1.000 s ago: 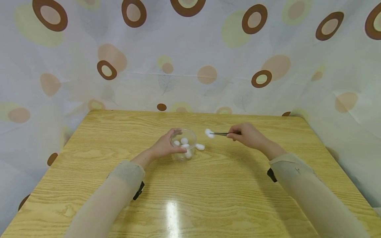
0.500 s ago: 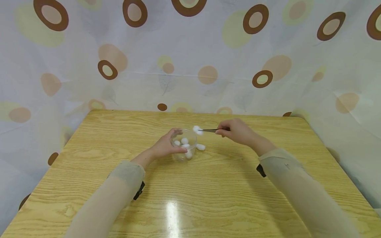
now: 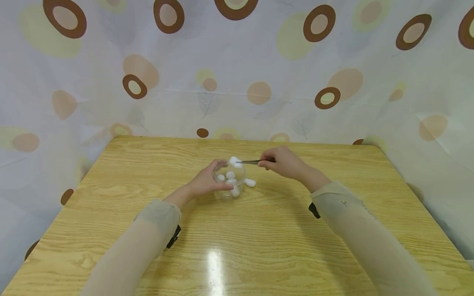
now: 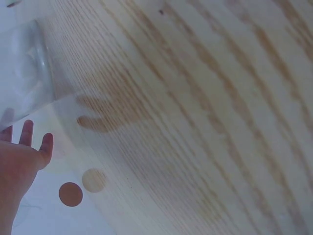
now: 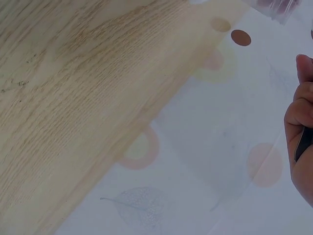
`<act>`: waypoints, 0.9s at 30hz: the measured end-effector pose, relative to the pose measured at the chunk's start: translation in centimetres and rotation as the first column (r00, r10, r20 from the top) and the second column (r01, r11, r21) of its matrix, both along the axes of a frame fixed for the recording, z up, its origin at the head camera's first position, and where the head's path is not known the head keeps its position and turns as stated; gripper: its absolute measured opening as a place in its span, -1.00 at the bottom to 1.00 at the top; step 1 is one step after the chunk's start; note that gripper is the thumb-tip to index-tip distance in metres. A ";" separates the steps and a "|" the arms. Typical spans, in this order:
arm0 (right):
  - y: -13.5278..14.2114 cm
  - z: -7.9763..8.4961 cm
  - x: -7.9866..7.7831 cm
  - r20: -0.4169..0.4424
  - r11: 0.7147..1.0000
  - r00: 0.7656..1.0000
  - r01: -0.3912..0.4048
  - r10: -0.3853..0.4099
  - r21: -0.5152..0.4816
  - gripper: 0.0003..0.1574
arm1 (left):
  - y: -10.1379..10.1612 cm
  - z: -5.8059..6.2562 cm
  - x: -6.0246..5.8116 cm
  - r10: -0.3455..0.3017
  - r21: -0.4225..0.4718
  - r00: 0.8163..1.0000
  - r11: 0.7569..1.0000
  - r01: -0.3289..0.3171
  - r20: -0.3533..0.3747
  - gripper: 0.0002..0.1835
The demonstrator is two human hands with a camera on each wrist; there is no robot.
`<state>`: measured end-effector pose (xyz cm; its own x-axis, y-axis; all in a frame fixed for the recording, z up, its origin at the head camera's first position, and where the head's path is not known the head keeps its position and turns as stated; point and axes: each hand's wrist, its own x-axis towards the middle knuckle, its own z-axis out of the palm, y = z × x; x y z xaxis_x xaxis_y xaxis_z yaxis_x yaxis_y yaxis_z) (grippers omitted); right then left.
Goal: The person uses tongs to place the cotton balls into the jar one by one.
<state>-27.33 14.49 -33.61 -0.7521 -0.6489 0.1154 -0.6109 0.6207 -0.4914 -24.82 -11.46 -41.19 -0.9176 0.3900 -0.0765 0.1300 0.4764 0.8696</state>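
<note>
Across the back and down both sides hung a pale sheet [image 3: 237, 53], printed with brown rings and soft-coloured spots. Before it spread the wooden surface [image 3: 266, 234], with a streak of glare [image 3: 215, 271] near the front. Over this reached the left sleeve [image 3: 126, 250] and the right sleeve [image 3: 370, 238], both beige. Beyond them the left hand [image 3: 203, 181] and the right hand [image 3: 283, 162] showed bare, near the middle.

Between them was a clear tub [image 3: 222, 194], gripped by the left hand, thumb along the near side and fingers curled round the far side. Whether its base met the surface could not be told. The right hand's fingers were clamped together on slim dark tweezers [image 3: 249, 162], which pointed toward the tub; in the right wrist view only a dark end of them showed, within the curled fingers.

At the tweezers' tips a white ball [image 3: 234, 161] was pinched, seen against the tub's far rim; whether it touched the rim could not be told. One loose ball [image 3: 250, 182], oblong, lay on the surface just right of the tub. Several more balls [image 3: 230, 175] lay inside the tub.
</note>
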 end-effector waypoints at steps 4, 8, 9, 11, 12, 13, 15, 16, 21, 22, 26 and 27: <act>-0.5 -0.1 0.0 0.032 1.000 0.999 0.004 -0.004 0.008 -0.76 | 0.0 -0.1 -0.1 0.003 -0.007 1.000 1.000 -0.003 -0.001 -0.06; -0.9 -0.1 0.1 0.053 0.999 0.998 0.017 -0.018 0.028 -0.81 | 0.1 0.0 -0.2 0.005 -0.012 1.000 1.000 -0.005 0.000 -0.05; -1.0 -0.1 0.2 0.050 0.999 0.999 0.015 -0.016 0.029 -0.81 | 0.1 0.0 -0.2 0.005 -0.012 1.000 1.000 -0.005 0.001 -0.04; -1.1 0.0 0.2 0.047 1.000 0.999 0.010 -0.011 0.028 -0.81 | 0.1 0.0 -0.2 0.006 -0.010 1.000 1.000 -0.006 0.005 -0.04; -1.2 0.0 0.2 0.047 1.000 0.999 0.007 -0.009 0.027 -0.81 | 0.1 0.0 -0.2 0.007 -0.009 1.000 1.000 -0.007 0.006 -0.04; -1.2 0.0 0.3 0.050 1.000 0.999 0.005 -0.006 0.026 -0.81 | 0.1 0.0 -0.2 0.007 -0.009 1.000 1.000 -0.007 0.007 -0.04; -1.3 0.0 0.3 0.059 1.000 0.998 0.004 -0.006 0.029 -0.81 | 0.0 0.0 -0.2 0.007 -0.005 1.000 1.000 -0.007 0.008 -0.04; -1.3 0.0 0.3 0.064 1.000 0.998 0.004 -0.006 0.031 -0.80 | 0.0 0.0 -0.2 0.008 -0.004 1.000 1.000 -0.008 0.008 -0.04; -1.3 -0.3 0.2 0.066 0.999 0.998 -0.001 -0.002 0.046 -0.80 | 0.0 -0.1 -0.2 0.004 -0.001 1.000 1.000 -0.004 0.003 -0.05; -1.3 -0.3 0.1 0.066 0.999 0.998 -0.001 -0.002 0.046 -0.80 | 0.0 -0.1 -0.1 0.002 -0.002 1.000 1.000 -0.002 0.001 -0.05; -1.2 -0.5 0.0 0.055 0.999 0.998 -0.005 0.003 0.044 -0.80 | -0.1 0.0 -0.1 0.003 -0.006 1.000 1.000 -0.003 -0.002 -0.05; -1.2 -0.5 0.0 0.051 0.999 0.999 -0.006 0.004 0.042 -0.80 | 0.0 0.0 -0.1 0.003 -0.006 1.000 1.000 -0.003 -0.003 -0.05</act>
